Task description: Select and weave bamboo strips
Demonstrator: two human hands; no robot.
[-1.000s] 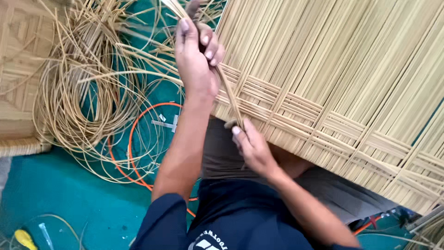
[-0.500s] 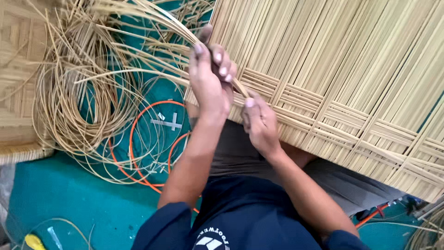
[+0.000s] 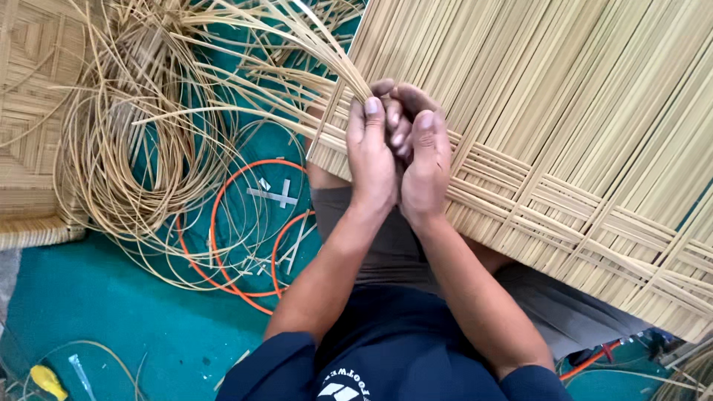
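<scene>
Hands meet at the near edge of the woven cane panel (image 3: 564, 148), which slopes across the person's lap and fills the upper right of the view. The left hand (image 3: 371, 160) and the right hand (image 3: 423, 167) press side by side, fingers curled tight around a bundle of loose cane strands (image 3: 312, 56) where that bundle meets the panel's edge. Both grips are closed narrow on the strands; the fingertips fold inward between the two palms, so how the strands run inside the grip cannot be told.

From the hands the strands arch up and away to the left of the panel, fanning out over a tangled coil of cane (image 3: 126, 148) that lies on the green floor mat (image 3: 111, 327). An orange hoop (image 3: 223, 238) rests on the mat just left of the panel's lower corner, partly under the coil, with a small grey metal piece (image 3: 275, 194) inside its ring. Far left of the panel a finished woven mat (image 3: 30, 111) lies flat. A yellow-handled tool (image 3: 48, 380) sits at the bottom left, well apart from the panel.
</scene>
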